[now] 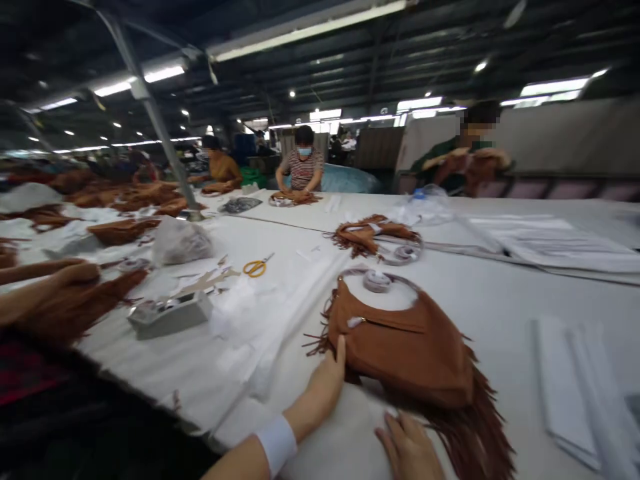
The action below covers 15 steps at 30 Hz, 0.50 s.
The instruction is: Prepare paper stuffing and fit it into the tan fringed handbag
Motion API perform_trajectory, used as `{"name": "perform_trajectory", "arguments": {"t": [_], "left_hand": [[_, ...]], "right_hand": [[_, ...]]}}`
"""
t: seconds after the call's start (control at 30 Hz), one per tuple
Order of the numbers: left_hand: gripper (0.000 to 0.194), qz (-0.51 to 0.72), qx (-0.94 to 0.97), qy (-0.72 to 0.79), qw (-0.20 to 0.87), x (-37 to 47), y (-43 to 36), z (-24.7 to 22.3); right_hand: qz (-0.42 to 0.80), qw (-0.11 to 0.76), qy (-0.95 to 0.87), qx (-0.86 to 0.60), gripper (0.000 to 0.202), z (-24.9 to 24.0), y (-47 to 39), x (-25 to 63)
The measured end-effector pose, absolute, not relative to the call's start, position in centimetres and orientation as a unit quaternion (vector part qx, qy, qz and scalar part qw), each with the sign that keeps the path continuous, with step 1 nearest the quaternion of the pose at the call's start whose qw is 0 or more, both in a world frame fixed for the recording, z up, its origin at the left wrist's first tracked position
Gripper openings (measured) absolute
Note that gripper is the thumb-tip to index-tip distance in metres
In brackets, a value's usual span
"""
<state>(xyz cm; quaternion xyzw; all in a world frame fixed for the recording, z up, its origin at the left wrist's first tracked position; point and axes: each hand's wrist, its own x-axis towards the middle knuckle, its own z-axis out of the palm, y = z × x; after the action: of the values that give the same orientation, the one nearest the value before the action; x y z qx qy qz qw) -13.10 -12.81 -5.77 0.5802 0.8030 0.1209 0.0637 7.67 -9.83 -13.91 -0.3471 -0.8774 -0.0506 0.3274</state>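
A brown fringed handbag [400,347] lies on the white table in front of me, its zip and pale pull tab facing up. Its strap [345,272] arches at the top beside a wrapped coil [377,281]. My left hand [325,387], with a white band at the wrist, grips the bag's lower left edge; one digit rests on its face and the other fingers are hidden. Below the bag, my right hand [410,447] is open with fingers apart, low over the tabletop and close to the bag's bottom edge. Long fringe hangs off the bag's right side.
Another fringed bag [375,235] lies farther back. Yellow-handled scissors [256,268], a grey box [170,317] and a plastic bag [183,241] are to the left. White folded sheets [565,393] lie at right. A neighbour's hand [80,273] holds brown material; co-workers sit across.
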Motion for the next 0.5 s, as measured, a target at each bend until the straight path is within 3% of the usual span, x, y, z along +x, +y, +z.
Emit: {"name": "perform_trajectory", "arguments": {"t": [0.1, 0.37, 0.5], "left_hand": [[0.078, 0.162, 0.597, 0.775, 0.126, -13.7, -12.5, -5.0], [0.074, 0.221, 0.584, 0.749, 0.223, -14.6, -11.4, -4.1], [0.073, 0.244, 0.567, 0.748, 0.245, -14.8, -11.1, -3.8]], "right_hand": [[-0.039, 0.269, -0.876, -0.397, 0.03, -13.0, -10.8, 7.1], [-0.059, 0.305, -0.849, -0.427, 0.033, -14.7, -11.7, 6.0], [-0.062, 0.258, -0.854, -0.448, 0.033, -14.3, -11.6, 5.6]]}}
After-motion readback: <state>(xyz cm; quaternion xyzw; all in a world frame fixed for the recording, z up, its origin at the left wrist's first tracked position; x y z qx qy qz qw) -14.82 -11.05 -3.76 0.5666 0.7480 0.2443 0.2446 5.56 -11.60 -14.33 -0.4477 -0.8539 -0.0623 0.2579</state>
